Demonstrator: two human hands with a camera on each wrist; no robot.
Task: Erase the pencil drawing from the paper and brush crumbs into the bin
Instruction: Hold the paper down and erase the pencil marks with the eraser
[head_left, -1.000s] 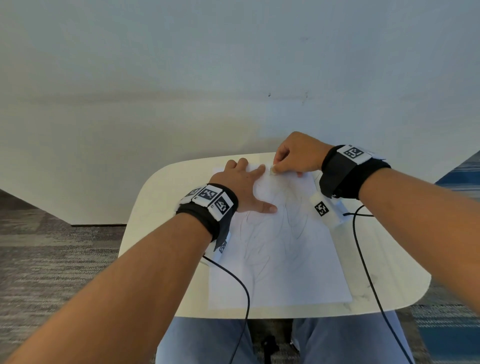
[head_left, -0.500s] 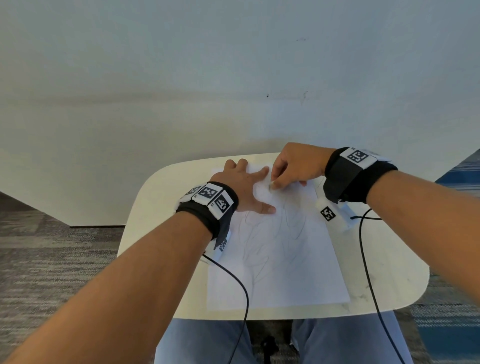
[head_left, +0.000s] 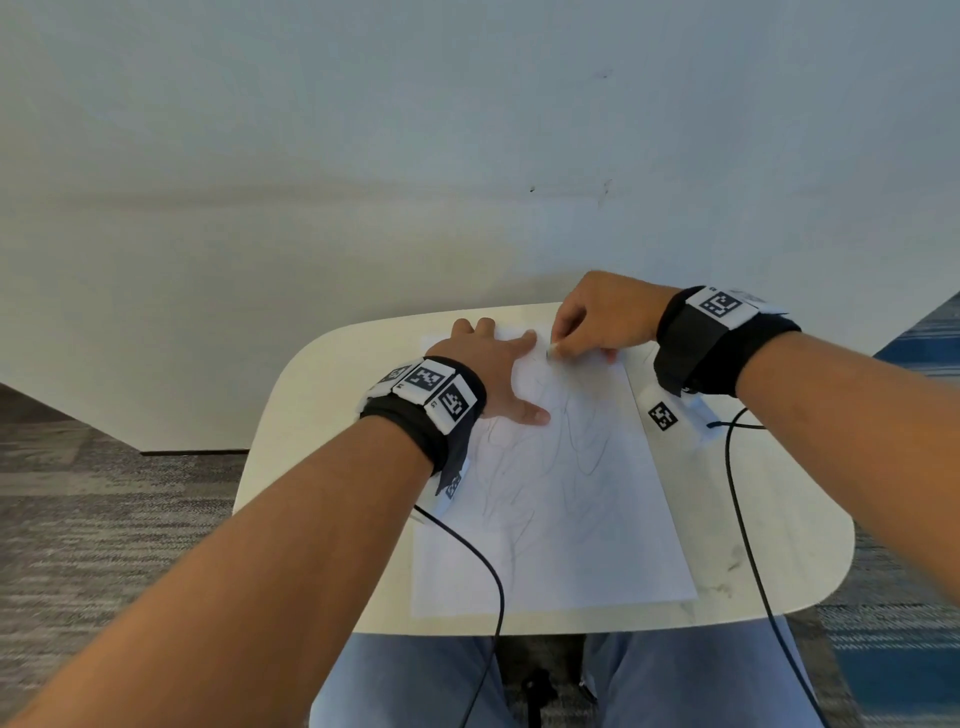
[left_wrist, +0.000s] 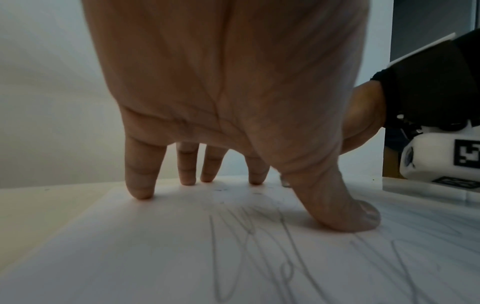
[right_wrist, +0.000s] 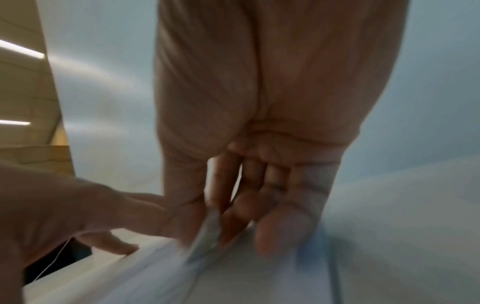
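A white sheet of paper (head_left: 566, 530) with faint pencil scribbles (head_left: 576, 441) lies on a small cream table (head_left: 322, 467). My left hand (head_left: 493, 374) presses flat on the sheet's upper left, fingers spread (left_wrist: 140, 185), thumb down on the drawing (left_wrist: 345, 216). My right hand (head_left: 597, 322) is at the sheet's top edge, pinching a small pale eraser (head_left: 551, 354) against the paper; the blurred right wrist view shows the eraser (right_wrist: 207, 236) between thumb and fingers. A few dark crumbs (left_wrist: 221, 190) lie near my left fingertips. No bin is in view.
The table's rim (head_left: 779, 608) curves close around the sheet. Black cables (head_left: 493, 597) run from both wrist bands over the table's front edge. A white wall stands behind; grey carpet and my lap lie below.
My right hand with the eraser slid down onto the drawing, then back up to the sheet's top edge. The left hand has stayed in place.
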